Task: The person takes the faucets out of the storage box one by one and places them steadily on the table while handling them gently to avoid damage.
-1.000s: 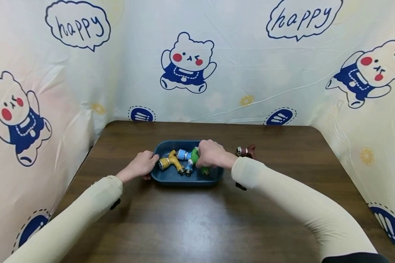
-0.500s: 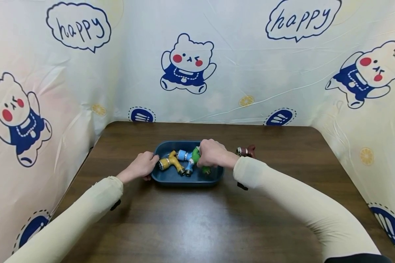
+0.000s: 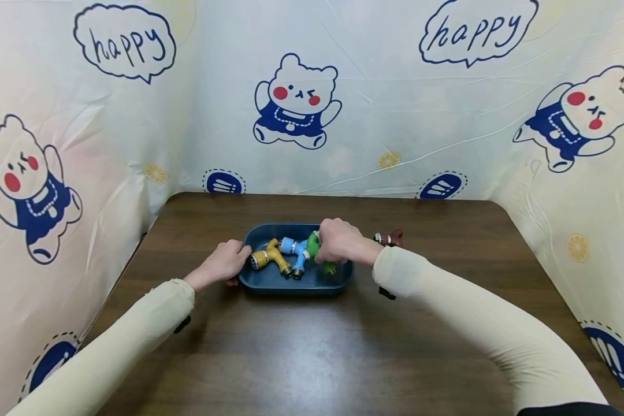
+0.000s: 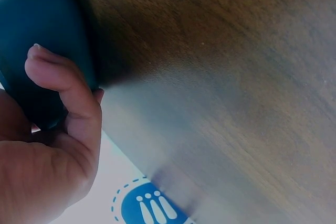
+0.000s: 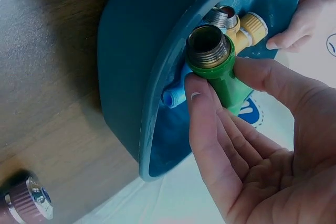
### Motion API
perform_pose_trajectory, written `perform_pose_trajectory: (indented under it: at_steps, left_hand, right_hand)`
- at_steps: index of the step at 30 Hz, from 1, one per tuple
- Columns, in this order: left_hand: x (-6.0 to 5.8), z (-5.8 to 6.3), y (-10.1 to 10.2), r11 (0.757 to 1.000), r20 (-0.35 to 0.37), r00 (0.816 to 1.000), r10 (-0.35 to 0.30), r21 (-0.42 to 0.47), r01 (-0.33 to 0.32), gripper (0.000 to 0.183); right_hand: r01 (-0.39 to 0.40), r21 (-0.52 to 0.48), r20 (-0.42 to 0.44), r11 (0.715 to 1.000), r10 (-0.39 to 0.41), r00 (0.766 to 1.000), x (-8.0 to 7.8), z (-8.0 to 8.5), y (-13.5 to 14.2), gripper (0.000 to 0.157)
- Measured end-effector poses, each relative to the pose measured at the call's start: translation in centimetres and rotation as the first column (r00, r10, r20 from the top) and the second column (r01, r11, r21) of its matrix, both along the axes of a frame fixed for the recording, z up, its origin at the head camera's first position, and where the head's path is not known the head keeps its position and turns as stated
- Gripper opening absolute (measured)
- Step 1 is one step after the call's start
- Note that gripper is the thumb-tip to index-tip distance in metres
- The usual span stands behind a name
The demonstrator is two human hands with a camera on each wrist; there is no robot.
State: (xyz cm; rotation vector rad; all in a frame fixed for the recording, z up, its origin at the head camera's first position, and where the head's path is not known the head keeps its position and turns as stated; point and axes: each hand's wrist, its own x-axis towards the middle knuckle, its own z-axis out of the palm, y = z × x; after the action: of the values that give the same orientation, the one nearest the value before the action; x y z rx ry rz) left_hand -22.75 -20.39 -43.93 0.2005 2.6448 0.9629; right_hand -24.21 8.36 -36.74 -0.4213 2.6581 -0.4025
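Note:
My left hand (image 3: 221, 261) grips the left end of a dark blue plastic tray (image 3: 291, 289); in the left wrist view its fingers (image 4: 76, 90) curl against the tray's outer wall. Above the tray's right half, my right hand (image 3: 340, 241) pinches a green pipe fitting (image 5: 228, 87) between thumb and fingers. That fitting has an open metal threaded end, seen close up in the right wrist view. Inside the tray lie a yellow branched pipe fitting (image 3: 273, 254) on the left and a light blue one (image 3: 293, 247) beside the green one. My right hand partly hides the green fitting.
A dark red-brown fitting (image 3: 390, 238) lies on the brown wooden table (image 3: 312, 346), right of the tray and just past my right wrist. Printed cloth (image 3: 369, 127) hangs behind and along both sides of the table.
My right hand has shifted slightly to the right with the green fitting, and more of the light blue fitting shows. The left hand and the tray have stayed in place.

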Motion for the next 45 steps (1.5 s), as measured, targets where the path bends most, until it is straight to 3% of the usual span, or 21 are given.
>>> perform_pose_trajectory:
  at_steps: [8, 22, 37, 45]
  left_hand:
    - [0.0, 0.1, 0.0, 1.000, -0.007, 1.000, -0.001, 0.002, 0.001, 0.040]
    - [0.0, -0.1, -0.1, 1.000, 0.000, 1.000, 0.003, 0.004, -0.003, 0.040]
    - [-0.1, -0.1, 0.0, 1.000, 0.006, 1.000, 0.004, 0.006, -0.004, 0.041]
    - [0.0, 0.0, -0.1, 1.000, 0.004, 1.000, 0.007, 0.003, -0.007, 0.040]
  right_hand:
    - [-0.009, 0.021, -0.021, 1.000, 0.010, 1.000, -0.3, 0.4, 0.4, 0.042]
    - [0.004, 0.031, 0.004, 1.000, -0.004, 1.000, -0.3, 0.9, 1.0, 0.026]
    - [-0.003, 0.022, -0.002, 1.000, 0.003, 1.000, 0.0, 1.6, 1.9, 0.027]
    - [0.013, 0.002, 0.005, 1.000, -0.013, 1.000, 0.1, 1.8, 2.4, 0.020]
